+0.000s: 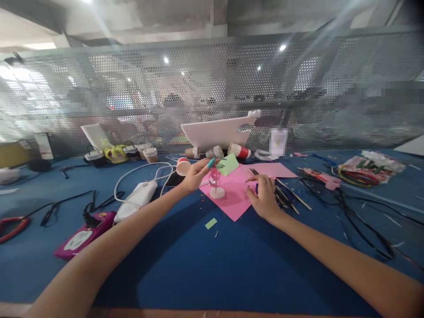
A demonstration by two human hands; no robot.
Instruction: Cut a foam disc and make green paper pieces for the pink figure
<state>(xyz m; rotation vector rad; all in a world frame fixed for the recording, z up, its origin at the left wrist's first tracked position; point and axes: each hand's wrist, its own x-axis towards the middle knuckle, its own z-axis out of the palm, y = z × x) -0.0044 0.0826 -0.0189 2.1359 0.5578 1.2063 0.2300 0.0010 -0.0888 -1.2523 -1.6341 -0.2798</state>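
Observation:
My left hand [196,174] is closed, with a small teal piece [211,163] at its fingertips; what kind of piece it is I cannot make out. Just right of that hand stands a small model with a round white base [217,193] and a pink ring-shaped top [214,176]. Behind it lies a light green paper [232,164] bearing darker green shapes. Pink paper sheets [235,207] spread beneath these. Over their right side hovers my right hand [265,198], fingers curved and apart. Dark scissors blades [254,172] show beyond it, partly hidden by the hand.
Wooden sticks [303,201] lie to the right, near black cables [356,234]. At left are a white power bank-like block [137,201] and a purple power strip [84,234]. Paper cups [239,151] and a white board [215,132] stand behind. A green scrap [210,224] lies in front.

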